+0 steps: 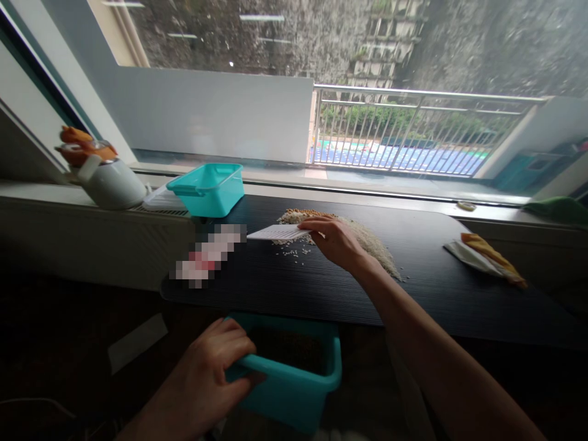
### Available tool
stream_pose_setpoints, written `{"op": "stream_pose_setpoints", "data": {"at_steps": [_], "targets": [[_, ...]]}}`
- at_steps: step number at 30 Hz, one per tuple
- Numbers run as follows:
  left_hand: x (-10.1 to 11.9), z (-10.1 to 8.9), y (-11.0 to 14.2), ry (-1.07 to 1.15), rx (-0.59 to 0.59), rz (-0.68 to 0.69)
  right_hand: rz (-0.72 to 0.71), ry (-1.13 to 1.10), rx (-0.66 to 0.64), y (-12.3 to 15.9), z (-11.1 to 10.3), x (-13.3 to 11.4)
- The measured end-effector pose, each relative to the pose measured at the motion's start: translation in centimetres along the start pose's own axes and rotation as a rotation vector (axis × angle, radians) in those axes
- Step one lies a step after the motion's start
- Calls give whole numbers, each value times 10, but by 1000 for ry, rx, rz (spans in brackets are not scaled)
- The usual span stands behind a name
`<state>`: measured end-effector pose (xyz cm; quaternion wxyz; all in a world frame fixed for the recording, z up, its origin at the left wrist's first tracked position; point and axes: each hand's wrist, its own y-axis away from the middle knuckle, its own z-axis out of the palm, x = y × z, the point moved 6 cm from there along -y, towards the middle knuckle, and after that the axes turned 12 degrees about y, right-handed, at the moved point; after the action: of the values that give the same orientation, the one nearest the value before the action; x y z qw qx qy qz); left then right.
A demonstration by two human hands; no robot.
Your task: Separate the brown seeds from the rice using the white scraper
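Observation:
My left hand [209,373] is closed on the rim of a teal plastic bin [303,386] held below the front edge of the dark table [285,288]; brownish grains lie inside it. My right hand [335,240] reaches over the table and pinches a white card [278,232], its edge set against a pile of mixed white and tan grains [367,242]. A few loose grains [294,251] lie scattered just under the card.
A second teal bin [209,188] stands at the table's back left. A white pot with orange items [103,174] sits on the sill. A yellow and white cloth [487,257] lies at the right. A blurred-out object [209,254] lies left of the card.

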<state>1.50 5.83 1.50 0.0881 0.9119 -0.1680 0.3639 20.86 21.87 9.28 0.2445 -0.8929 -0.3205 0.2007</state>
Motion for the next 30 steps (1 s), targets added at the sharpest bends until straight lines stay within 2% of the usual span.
{"op": "stream_pose_setpoints", "data": {"at_steps": [4, 12, 23, 26, 30], "targets": [[2, 0, 0, -20, 7, 11, -67, 40, -37, 6, -1, -4], [6, 0, -1, -31, 22, 57, -119, 109, -21, 45, -11, -11], [10, 1, -3, -27, 10, 69, -67, 111, 18, 78, -36, -23], [9, 2, -2, -25, 23, 94, 62, 22, 89, 84, -47, -12], [8, 3, -2, -25, 37, 109, 455, -119, 223, 105, -58, 22]]}}
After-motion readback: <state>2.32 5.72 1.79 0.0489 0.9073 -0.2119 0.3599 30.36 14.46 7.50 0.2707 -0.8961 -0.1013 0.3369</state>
